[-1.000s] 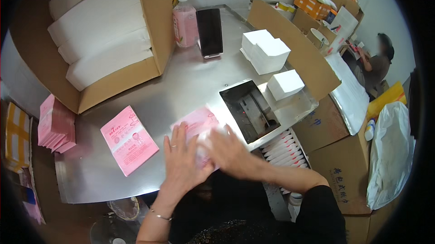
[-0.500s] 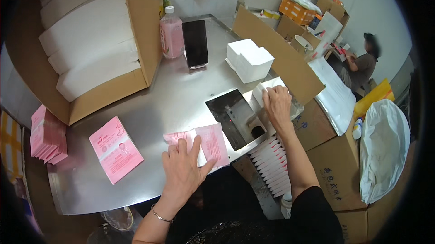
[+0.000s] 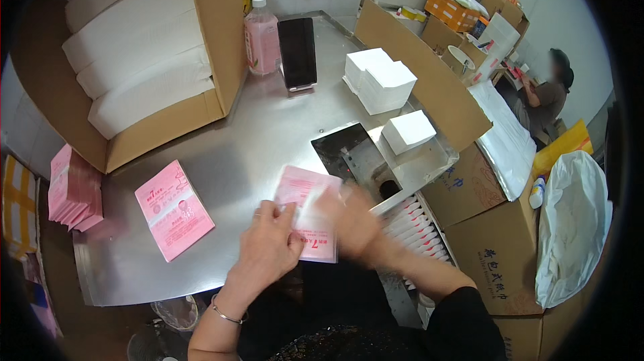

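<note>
Steel tabletop (image 3: 258, 136): left hand (image 3: 270, 237) touches pink wrapper (image 3: 318, 244); right hand (image 3: 357, 225) blurred over it; either grip's closure unclear.

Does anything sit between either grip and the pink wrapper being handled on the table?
Nothing visible stands between the left grip and the pink wrapper; they touch at its left edge. By the blurred right grip, white material, apparently tissue, partly covers the wrapper.
</note>
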Available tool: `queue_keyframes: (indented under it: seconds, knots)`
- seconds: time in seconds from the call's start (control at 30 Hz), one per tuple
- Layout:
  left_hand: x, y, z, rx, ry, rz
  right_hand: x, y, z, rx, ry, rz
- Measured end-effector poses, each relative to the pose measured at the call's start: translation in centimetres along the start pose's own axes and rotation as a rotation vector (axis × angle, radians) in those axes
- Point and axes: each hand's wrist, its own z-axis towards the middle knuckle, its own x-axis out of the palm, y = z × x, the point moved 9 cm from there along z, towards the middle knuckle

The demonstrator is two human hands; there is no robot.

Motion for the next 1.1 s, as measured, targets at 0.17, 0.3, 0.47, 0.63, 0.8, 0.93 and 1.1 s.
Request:
queue_keyframes:
  seconds: [0.17, 0.3, 0.47, 0.63, 0.8, 0.93, 1.1]
  knots:
    - [-1.7, -3.4, -0.1, 0.127, -0.256, 0.071, 5.9, 0.2, 1.8, 0.093, 0.098, 0.082]
    - [-1.1, -2.6, 0.2, 0.082, -0.114, 0.06, 9.1, -5.3, 3.1, 0.244, 0.23, -0.002]
    - [-7.4, 5.2, -4.2, 0.012, -0.366, 0.219, 9.1, -15.0, -3.3, 0.824, 0.523, 0.124]
    - [-12.5, 13.2, -8.6, -0.402, -0.517, 0.468, -0.2, -13.8, -1.0, 0.633, 0.023, -0.138]
    - [-10.9, 13.0, -7.4, -0.342, -0.358, 0.34, -3.8, -19.2, -2.7, 0.583, -0.114, -0.647]
    - [-11.2, 12.9, -7.7, -0.346, -0.285, 0.25, -3.3, -20.3, -3.9, 0.724, -0.018, -0.483]
    - [-4.5, -0.1, -3.1, 0.141, -0.225, 0.099, -4.4, -19.7, -4.5, 0.6, -0.215, -0.354]
